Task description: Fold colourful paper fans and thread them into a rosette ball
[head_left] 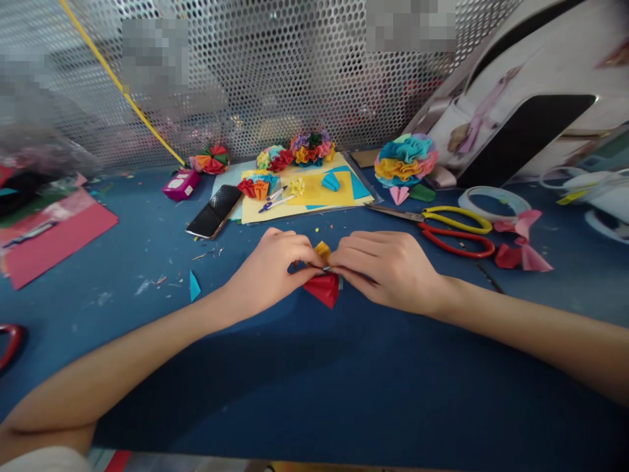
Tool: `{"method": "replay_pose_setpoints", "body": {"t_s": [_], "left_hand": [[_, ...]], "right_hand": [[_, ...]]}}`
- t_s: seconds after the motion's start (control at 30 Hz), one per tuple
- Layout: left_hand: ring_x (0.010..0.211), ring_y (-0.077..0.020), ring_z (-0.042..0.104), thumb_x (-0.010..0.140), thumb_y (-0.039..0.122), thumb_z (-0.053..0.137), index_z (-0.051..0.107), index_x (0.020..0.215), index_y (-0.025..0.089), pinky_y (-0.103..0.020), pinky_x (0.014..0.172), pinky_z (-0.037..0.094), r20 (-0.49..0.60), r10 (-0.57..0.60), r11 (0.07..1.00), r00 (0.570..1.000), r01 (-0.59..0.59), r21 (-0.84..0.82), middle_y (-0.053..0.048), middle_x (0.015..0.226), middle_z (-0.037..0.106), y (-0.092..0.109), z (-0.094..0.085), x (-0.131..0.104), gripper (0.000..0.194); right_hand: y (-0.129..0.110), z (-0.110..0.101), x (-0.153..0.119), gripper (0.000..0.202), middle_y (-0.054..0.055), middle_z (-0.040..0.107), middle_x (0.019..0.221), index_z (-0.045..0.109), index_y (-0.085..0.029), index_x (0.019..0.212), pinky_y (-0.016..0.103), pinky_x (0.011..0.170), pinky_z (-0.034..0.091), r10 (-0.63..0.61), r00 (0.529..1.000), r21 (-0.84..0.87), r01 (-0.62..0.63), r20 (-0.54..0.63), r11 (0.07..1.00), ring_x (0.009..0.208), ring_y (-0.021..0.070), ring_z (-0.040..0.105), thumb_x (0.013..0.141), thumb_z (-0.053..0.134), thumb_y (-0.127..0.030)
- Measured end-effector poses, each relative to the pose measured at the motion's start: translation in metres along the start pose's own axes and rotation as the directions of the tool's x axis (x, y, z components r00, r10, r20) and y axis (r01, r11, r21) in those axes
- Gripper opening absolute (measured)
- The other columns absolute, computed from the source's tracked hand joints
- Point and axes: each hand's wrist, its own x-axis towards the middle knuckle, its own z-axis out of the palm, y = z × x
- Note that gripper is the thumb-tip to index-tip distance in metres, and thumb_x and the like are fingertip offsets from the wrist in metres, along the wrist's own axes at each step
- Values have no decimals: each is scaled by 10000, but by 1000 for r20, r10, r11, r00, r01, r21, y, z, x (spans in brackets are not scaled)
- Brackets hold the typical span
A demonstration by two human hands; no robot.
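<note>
Close together over the near middle of the table, both my hands pinch a small piece of pleated paper. Its red part fans out below my fingers, and a yellow-orange part sticks up behind them. My left hand is closed on its left side, thumb against fingertips. From the right, my right hand grips it with thumb and fingers at the narrow middle, where something thin and pale shows between the fingertips. My fingers hide most of the middle. A blue paper scrap lies left of my left hand.
Scissors with yellow and red handles lie right, beside a tape roll and pink crepe pieces. Behind my hands are a phone, yellow paper sheets, paper flowers and a purple box. Perforated metal borders the back.
</note>
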Motion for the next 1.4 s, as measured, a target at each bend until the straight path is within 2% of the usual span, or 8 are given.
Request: {"method": "replay_pose_setpoints", "body": {"t_s": [0.3,0.57,0.7,0.8,1.03,1.23,1.33,1.4], "left_hand": [[732,-151,643,786,68,794,754,754,209,-342,806,403,1,-72,996,997,72,-56,35,764,738,-2,4,-2,150],[796,-170,617,848,130,795,698,780,194,-346,832,339,-33,45,992,998,-41,116,29,787,697,3,8,-6,134],[878,-183,631,945,208,733,736,899,212,-364,893,329,-36,90,985,995,-83,154,13,897,732,-3,10,-5,46],[908,-185,644,988,220,680,747,947,218,-366,905,330,-16,90,985,996,-87,150,2,933,739,-5,9,-4,79],[820,-161,661,899,99,724,718,842,199,-345,879,367,-42,32,999,999,-32,9,23,840,734,-6,11,-4,116],[786,-148,654,864,99,750,710,797,207,-346,904,364,-53,13,999,999,-15,-43,44,806,731,-6,13,-5,134],[794,-150,647,878,117,760,713,802,201,-343,875,351,-77,45,999,996,-45,3,36,802,726,-6,14,-6,122],[818,-154,649,894,137,760,728,825,207,-346,871,340,-72,65,998,995,-63,28,29,824,733,-6,14,-5,103]], "right_hand": [[-5,-5,3,197,31,700,838,670,-186,923,284,674,427,81,990,69,-89,112,994,738,164,633,1050,531,-244],[-15,-9,3,129,27,702,846,639,-186,921,282,637,405,136,980,97,-150,145,984,731,165,629,988,533,-157],[-10,-7,1,162,26,704,830,640,-190,899,279,643,417,126,988,70,-133,95,989,729,161,628,991,518,-137],[-5,-6,0,200,31,709,822,661,-189,891,286,652,433,93,994,41,-95,53,995,735,165,628,1011,507,-145],[-2,-6,-1,256,45,727,829,686,-180,889,296,640,444,-7,998,-95,13,64,995,715,165,629,1051,488,-193],[-6,-9,-2,106,35,723,895,662,-191,949,273,651,433,173,975,101,-188,140,977,811,173,676,1008,577,-216],[-9,-9,-1,76,6,697,858,635,-203,905,258,603,393,253,953,132,-276,167,952,747,150,647,958,602,-159],[-10,-8,-1,101,-2,676,826,617,-203,879,257,574,367,258,952,125,-280,165,952,685,135,609,949,585,-137]]}}
